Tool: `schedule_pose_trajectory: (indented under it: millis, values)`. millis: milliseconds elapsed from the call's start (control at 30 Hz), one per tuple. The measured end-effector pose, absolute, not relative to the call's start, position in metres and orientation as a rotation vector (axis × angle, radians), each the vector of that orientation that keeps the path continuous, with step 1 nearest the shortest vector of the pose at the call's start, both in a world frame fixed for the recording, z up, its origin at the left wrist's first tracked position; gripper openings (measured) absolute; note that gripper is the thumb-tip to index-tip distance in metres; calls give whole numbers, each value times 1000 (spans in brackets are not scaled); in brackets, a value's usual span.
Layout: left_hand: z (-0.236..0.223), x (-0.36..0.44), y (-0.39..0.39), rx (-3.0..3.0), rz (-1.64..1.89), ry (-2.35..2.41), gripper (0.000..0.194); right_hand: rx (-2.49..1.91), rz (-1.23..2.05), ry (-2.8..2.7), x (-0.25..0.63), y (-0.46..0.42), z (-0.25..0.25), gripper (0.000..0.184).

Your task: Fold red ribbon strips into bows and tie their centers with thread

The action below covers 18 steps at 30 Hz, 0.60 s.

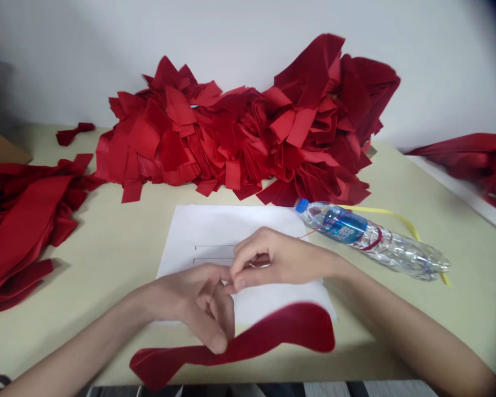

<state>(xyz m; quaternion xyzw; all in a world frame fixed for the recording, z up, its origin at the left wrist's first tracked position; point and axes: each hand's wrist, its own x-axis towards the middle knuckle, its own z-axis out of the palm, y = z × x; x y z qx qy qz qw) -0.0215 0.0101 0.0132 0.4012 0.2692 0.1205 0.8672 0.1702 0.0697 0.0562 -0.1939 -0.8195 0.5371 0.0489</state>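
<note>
Red strip (262, 338) sits pinched in the left hand (186, 295), the right hand (285, 256) pressing its fingertips together.

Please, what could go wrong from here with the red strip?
The wavy red fabric strip appears held only near its middle by the left hand, so it might slip or twist.
The thin red thread near the right hand, leading toward the crinkled clear plastic bottle with blue cap, could snag.

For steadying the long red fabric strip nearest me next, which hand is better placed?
Probably your left hand: its thumb is at the narrow middle of the red fabric strip. Your right hand is farther off, over the white paper sheet.
</note>
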Motion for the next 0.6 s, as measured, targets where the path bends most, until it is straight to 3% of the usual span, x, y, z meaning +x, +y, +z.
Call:
schedule_pose_trajectory:
  millis: [100, 233, 300, 400, 600]
  values:
    - [13, -16, 10, 951, 353, 771, 24, -600, 1303, -2651, 166, 58, 62, 13]
    - [14, -23, 20, 825, 730, 965, 30, -787, 768, -2807, 168, 44, 78, 21]
    - [15, -29, 25, 742, 826, 946, 30, -856, 674, -2788, 171, 45, 79, 22]
    - [16, -35, 25, 676, 804, 754, 30, -841, 921, -2641, 174, 54, 70, 18]
    - [14, -30, 16, 745, 422, 481, 37, -629, 1669, -2391, 170, 67, 46, 14]
